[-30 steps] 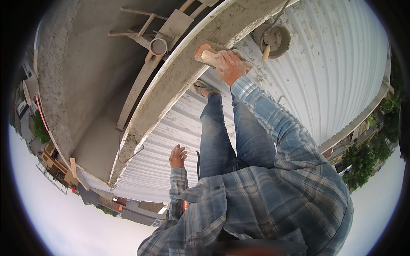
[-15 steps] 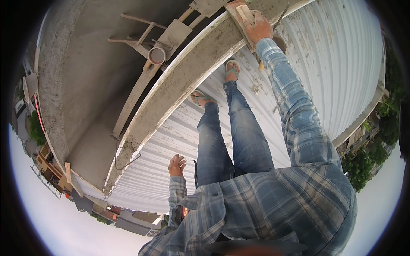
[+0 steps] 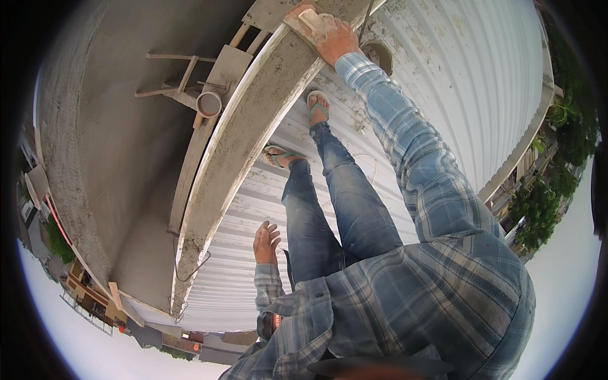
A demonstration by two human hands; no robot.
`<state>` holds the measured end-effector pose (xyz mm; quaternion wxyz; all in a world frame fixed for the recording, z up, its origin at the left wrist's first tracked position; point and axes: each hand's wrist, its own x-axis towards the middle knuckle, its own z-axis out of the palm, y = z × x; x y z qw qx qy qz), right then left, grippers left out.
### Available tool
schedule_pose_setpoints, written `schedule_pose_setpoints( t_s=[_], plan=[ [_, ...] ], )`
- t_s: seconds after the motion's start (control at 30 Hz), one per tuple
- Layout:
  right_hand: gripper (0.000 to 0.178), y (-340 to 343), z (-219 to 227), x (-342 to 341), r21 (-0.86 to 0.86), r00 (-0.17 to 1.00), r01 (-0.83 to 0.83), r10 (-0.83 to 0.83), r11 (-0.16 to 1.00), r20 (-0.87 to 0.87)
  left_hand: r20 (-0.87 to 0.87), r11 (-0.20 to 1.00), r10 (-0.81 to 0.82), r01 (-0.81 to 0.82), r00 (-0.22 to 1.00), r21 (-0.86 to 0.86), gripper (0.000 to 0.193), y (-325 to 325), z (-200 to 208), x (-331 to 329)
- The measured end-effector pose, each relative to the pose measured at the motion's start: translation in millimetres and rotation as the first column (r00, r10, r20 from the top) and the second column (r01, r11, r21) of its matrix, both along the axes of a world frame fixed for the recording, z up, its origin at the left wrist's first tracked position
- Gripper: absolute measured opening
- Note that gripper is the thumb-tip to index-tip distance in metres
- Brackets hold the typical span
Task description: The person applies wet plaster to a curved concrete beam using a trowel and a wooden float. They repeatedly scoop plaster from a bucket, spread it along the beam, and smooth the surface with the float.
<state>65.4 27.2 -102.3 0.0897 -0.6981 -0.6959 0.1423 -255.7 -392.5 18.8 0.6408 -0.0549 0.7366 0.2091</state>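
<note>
Seen from the head view, the worker's right hand (image 3: 337,39) is out at full stretch, its grip closed over the handle of a wooden float (image 3: 311,23). The float sits on top of the long concrete ledge (image 3: 256,104), at the upper end of what I can see, laid across its width. The ledge looks damp and fairly even toward the middle, rougher at its lower end. To do this well, I'd say, the sole wants to ride flat, with light, steady weight and the leading edge barely raised, so it doesn't dig in. The pale edges look easy to break, so I'd go gentler there. With the arm this straight, pressure probably gets harder to control; a step closer would help. I'd also mind the thin metal rod (image 3: 367,20) just beside the knuckles and the bucket (image 3: 387,52) near the wrist. The left hand (image 3: 266,243) hangs by the thigh, grip loose, fingers half curled, with nothing visible in it. Both sandalled feet are on ridged metal sheeting (image 3: 456,95), where careful footing seems worth as much as a careful hand.
</note>
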Motion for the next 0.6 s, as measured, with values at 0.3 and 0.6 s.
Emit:
schedule_pose_setpoints(
  t_s=[0.3, 0.6],
  plan=[
    [0.054, -193, 47, -53, -0.797, -0.229, -0.236, -0.829, 0.556, -0.511, 0.611, 0.887, 0.406, -0.454, 0.679, -0.084, 0.054, 144, -82, 133],
    [0.06, -190, -57, 62, -0.581, -0.384, -0.566, -0.811, 0.585, -0.442, 0.456, 0.868, 0.494, -0.449, 0.74, -0.211, 0.056, 132, -92, 163]
  ],
)
